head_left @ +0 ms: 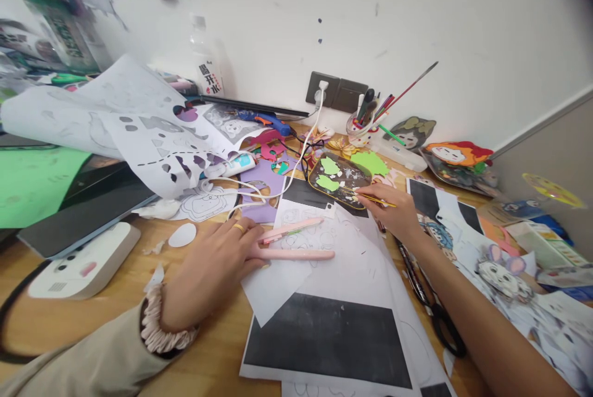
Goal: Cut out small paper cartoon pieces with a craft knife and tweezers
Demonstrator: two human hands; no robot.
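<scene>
Left hand (210, 273) flat on counter (115, 317), fingers spread loose, fingertips touching pink tool (296, 254); tool lies on white sheet (343, 261), long axis left-right, tip pointing right. Right hand (393, 212) pinched shut on thin yellow stick (376, 200), tip pointing left onto dark cutout (340, 178).

A glue gun (266, 120) lies near the wall beside a white cable (296, 165) plugged into the socket (323, 89). A cup of pens and brushes (361, 127) stands just right of the socket. A water bottle (207, 57) stands against the wall behind cut-out white sheets (120, 119). Green paper (32, 181) lies at far left, a white device (86, 264) below it on the tabletop (115, 317). Black scissors (438, 313) lie at right, near paper character cut-outs (458, 155).
</scene>
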